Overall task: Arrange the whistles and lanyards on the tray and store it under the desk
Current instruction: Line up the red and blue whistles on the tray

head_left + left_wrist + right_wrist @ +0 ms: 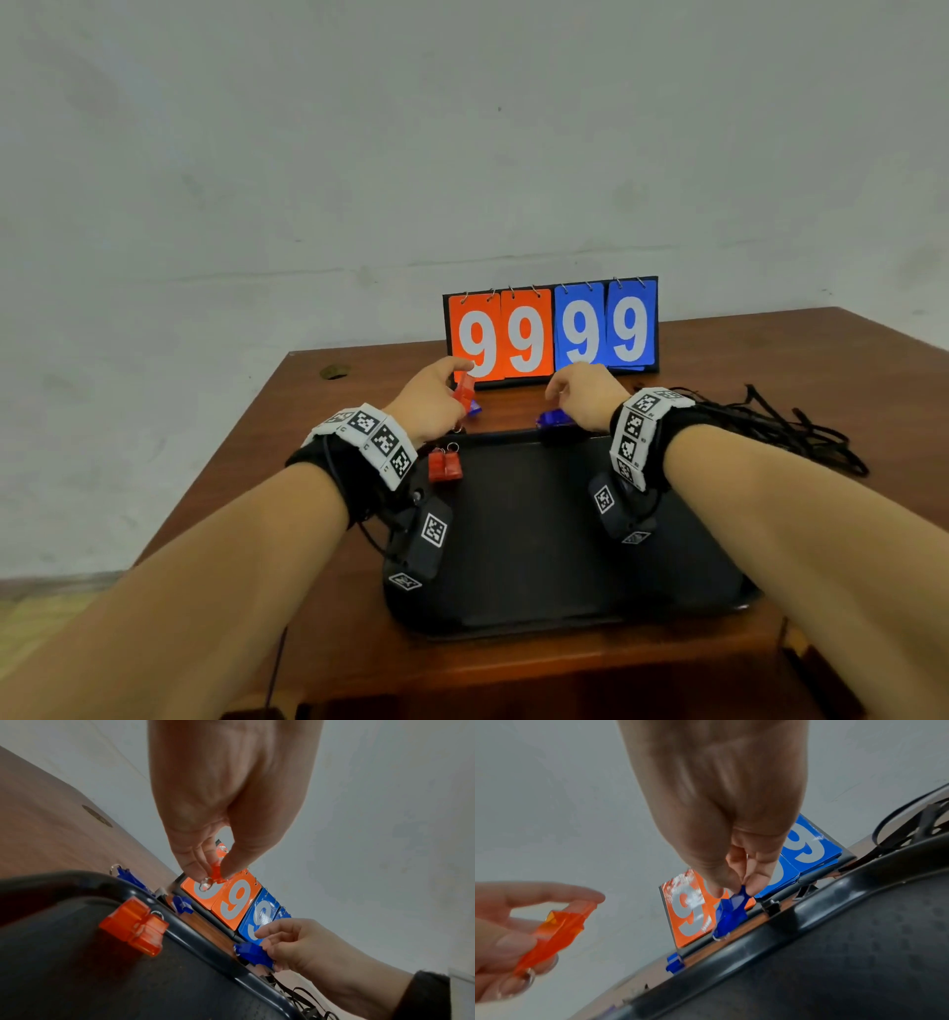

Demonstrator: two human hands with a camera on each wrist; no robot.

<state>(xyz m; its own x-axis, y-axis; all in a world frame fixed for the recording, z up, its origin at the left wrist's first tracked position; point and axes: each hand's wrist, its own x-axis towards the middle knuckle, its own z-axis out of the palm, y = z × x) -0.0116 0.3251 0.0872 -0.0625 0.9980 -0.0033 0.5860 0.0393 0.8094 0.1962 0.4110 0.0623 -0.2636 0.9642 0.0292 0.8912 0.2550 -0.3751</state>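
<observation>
A black tray lies on the wooden desk with two red whistles side by side at its far left corner. My left hand holds a third red whistle in the air beyond the tray's far rim, pinched between thumb and fingers. My right hand pinches a blue whistle by one end just past the far rim, its other end near the desk. Two more blue whistles lie on the desk behind the tray. Black lanyards lie tangled to the right.
A flip scoreboard showing 99 in orange and 99 in blue stands behind the tray against the wall. The desk's left edge drops to the floor. A round cable hole sits at the back left.
</observation>
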